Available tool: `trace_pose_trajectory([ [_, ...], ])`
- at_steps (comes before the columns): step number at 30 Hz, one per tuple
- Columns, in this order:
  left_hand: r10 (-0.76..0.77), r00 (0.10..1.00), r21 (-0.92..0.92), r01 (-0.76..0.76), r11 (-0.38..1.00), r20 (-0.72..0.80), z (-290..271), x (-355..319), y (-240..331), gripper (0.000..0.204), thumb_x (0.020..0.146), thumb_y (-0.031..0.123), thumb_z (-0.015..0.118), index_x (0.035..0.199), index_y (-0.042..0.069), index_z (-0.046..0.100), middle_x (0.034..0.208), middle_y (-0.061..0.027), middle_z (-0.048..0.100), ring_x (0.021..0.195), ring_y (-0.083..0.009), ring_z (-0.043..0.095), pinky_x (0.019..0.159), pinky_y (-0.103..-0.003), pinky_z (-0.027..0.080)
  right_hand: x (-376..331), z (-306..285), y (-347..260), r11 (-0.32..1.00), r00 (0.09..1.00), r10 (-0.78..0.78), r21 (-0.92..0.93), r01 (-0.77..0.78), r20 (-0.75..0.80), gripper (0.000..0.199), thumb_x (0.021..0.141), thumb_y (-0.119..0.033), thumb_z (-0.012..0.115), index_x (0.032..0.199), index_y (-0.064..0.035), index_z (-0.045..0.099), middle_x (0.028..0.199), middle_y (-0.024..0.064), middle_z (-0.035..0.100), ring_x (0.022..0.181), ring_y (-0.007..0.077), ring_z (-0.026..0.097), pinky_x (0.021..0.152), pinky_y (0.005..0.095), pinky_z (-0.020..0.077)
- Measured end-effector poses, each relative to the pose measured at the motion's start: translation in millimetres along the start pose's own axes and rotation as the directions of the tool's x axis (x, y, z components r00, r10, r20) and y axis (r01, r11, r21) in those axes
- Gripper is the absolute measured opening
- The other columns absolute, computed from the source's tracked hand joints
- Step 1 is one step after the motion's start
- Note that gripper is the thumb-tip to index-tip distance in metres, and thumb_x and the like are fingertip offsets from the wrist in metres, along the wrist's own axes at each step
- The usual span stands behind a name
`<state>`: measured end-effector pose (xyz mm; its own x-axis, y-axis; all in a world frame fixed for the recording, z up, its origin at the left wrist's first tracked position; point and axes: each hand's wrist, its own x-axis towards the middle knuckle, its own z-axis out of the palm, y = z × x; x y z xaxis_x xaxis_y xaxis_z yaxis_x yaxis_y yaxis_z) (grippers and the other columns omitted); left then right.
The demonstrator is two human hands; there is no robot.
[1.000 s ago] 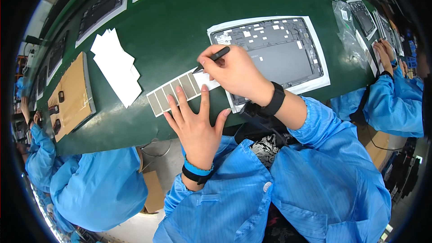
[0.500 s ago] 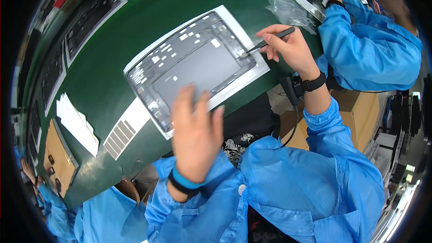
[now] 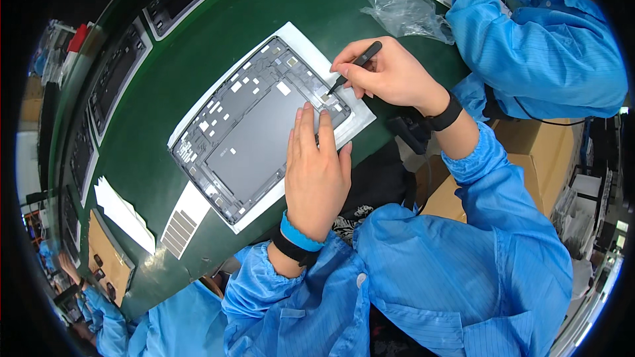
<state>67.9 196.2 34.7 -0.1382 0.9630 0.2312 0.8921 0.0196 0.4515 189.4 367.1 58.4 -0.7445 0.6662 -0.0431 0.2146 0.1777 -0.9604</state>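
Left hand over grey housing, right hand holding tool (black).

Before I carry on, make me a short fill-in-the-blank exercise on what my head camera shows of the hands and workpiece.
1. The right hand holds a slim tool coloured ____.
2. The left hand has a black wristband and a ____ one.
3. The grey panel lies on a ____ sheet.
4. The tabletop is ____.

Missing words: black; blue; white; green.
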Motion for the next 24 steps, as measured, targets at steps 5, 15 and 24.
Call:
trace_pose_trajectory([
  [5, -0.016, 1.0, 0.012, 0.016, 1.0, -0.007, 0.5, 3.6, 0.7, 0.052, 0.086, 0.016, 0.07, 0.13, -0.005, 0.05, 0.138, -0.0257, 0.045, 0.119, -0.0419, 0.054, 0.098, -0.043, 0.047, 2.4, 1.5, -9.3, 0.994, 0.999, 0.011, -0.112, -0.015, -0.032, 0.019, 0.092, -0.011, 0.06, 0.098, 0.0052, 0.068, 0.076, 0.0062, 0.066, 0.058, 0.0082, 0.06, 0.053, 0.0223, 0.0459],
  [15, -0.061, 0.994, 0.262, 0.082, 0.961, -0.085, 12.8, 23.1, 5.2, 0.071, 0.077, 0.05, 0.072, 0.128, 0.003, 0.06, 0.109, -0.0139, 0.055, 0.103, -0.0286, 0.05, 0.087, -0.041, 0.039, -14.1, 2.2, 7.1, 0.987, 0.927, 0.018, 0.156, 0.044, -0.375, 0.024, 0.099, -0.021, 0.057, 0.106, 0.0003, 0.067, 0.083, 0.0059, 0.07, 0.066, 0.0142, 0.065, 0.057, 0.0304, 0.0499],
  [24, -0.584, 0.721, 0.243, 0.683, 0.688, -0.374, -89.5, -56.4, -95.1, 0.036, 0.091, 0.021, 0.063, 0.112, -0.009, 0.056, 0.103, -0.0272, 0.057, 0.094, -0.0429, 0.056, 0.084, -0.05, 0.045, -53.2, 36.2, -2.5, 0.768, 0.971, -0.229, -0.599, 0.228, 0.075, 0.056, 0.084, -0.019, 0.072, 0.135, -0.0075, 0.051, 0.137, 0.0184, 0.055, 0.129, 0.0408, 0.048, 0.111, 0.0476, 0.034],
])
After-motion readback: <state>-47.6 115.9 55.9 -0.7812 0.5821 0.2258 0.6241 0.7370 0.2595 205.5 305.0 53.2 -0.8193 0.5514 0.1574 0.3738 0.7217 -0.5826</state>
